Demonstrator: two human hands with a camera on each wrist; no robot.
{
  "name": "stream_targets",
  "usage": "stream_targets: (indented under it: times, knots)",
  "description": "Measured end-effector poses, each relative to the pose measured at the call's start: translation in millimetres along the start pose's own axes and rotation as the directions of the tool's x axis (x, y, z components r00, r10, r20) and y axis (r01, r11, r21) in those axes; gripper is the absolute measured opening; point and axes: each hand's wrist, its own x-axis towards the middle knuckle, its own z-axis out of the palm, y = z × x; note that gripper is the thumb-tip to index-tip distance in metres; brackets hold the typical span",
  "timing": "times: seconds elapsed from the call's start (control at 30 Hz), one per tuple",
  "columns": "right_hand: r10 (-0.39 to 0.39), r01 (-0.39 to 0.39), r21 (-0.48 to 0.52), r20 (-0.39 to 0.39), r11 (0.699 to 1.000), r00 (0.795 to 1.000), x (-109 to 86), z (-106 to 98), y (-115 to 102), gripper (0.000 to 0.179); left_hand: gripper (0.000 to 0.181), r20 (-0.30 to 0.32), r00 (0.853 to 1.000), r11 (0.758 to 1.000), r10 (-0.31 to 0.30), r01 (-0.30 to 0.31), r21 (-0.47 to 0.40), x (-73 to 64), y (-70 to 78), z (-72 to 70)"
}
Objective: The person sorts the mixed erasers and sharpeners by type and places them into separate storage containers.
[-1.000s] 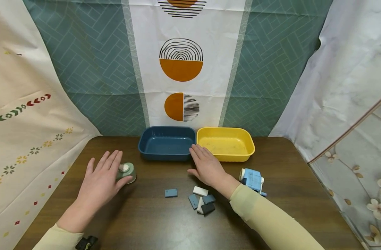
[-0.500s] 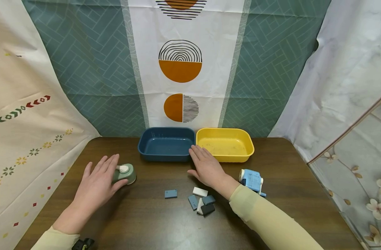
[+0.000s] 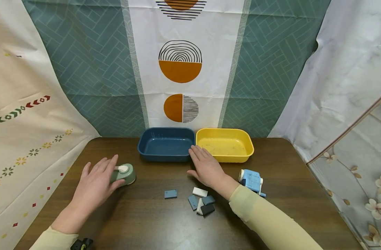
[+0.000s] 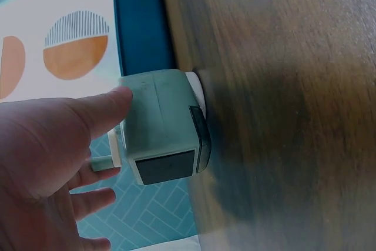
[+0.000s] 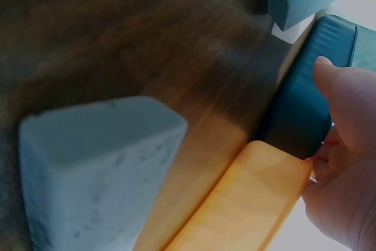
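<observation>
While a green hand-crank pencil sharpener (image 3: 128, 176) is set at the left of the surface (image 3: 146, 224), its edge is overlapped by the thumb of the left hand (image 3: 95, 184), whose grip is spread apart. The right hand (image 3: 206, 168) is held near the blue tray (image 3: 163, 158) and yellow tray (image 3: 232, 159), its grip unclosed, fingers straight. Nearer, small blocks (image 3: 200, 206) are scattered; a blue crank sharpener (image 3: 252, 179) is placed at right.

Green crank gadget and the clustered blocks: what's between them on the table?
In the head view, one lone blue-grey block lies between the green crank gadget and the clustered blocks, with bare tabletop on either side of it.
</observation>
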Motion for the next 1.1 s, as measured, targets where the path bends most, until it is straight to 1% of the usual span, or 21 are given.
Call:
stream_targets:
  times: [0.13,0.27,0.43,0.77,1.1]
  knots:
    - [0.005,-0.005,-0.002,0.007,1.000,1.000,0.3,-0.3,-0.3,0.086,0.092,-0.001,1.000,1.000,0.003,-0.003,0.010,1.1,-0.9,-0.7]
    - [0.010,-0.010,-0.002,0.012,1.000,1.000,0.3,-1.3,-0.8,0.087,0.088,0.009,1.000,1.000,-0.005,0.005,0.001,1.6,-2.3,0.4]
    - [0.009,-0.009,-0.002,0.011,1.000,1.000,0.1,-1.5,-1.0,0.087,0.088,0.007,1.000,1.000,0.000,0.000,-0.002,-0.1,-5.3,2.9]
    - [0.014,-0.014,-0.003,0.010,1.000,1.000,0.8,-0.1,-0.7,0.087,0.088,0.060,0.998,1.000,-0.019,0.019,-0.005,0.5,-6.0,0.9]
    - [0.010,-0.010,0.005,0.011,1.000,1.000,-0.2,-1.8,-1.0,0.087,0.086,0.072,0.997,1.000,-0.022,0.022,-0.004,1.5,-4.2,0.4]
